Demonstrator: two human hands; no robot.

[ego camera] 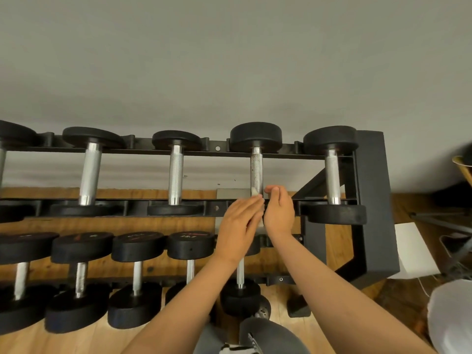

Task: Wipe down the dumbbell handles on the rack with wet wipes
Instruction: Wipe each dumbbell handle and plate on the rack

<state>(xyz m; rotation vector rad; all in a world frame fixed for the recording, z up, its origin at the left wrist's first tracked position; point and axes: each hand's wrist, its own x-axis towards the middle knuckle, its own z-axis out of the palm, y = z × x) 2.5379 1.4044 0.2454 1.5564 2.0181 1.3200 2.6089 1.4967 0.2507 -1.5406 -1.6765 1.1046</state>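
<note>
Right hand (279, 213): fingers curled, tips pinching the wet wipe (255, 192) against the near end of a handle (256, 169). Left hand (238, 223): fingers mostly straight, laid flat against the wipe from the other side, not curled round it. Hands nearly touching, with a strip of white showing between them.

Wipe sits low on the handle, just above the near rail of the rack (373, 200). The knurled length above it is bare and shows dark specks.

The dumbbell is on the upper tier, second from the right end. Its neighbour at the right end (332, 172) and two more handles towards the left (176, 172) (90, 169) look bright; whether they have been wiped cannot be told.

Lower tier (138, 272): a row of smaller dumbbells, thin handles, one near the left edge (80, 277) looking dull.

Judgement: mid-task, on one handle with only its near end covered. Most of this handle is left to do. Nothing shows that the lower tier has been done.
</note>
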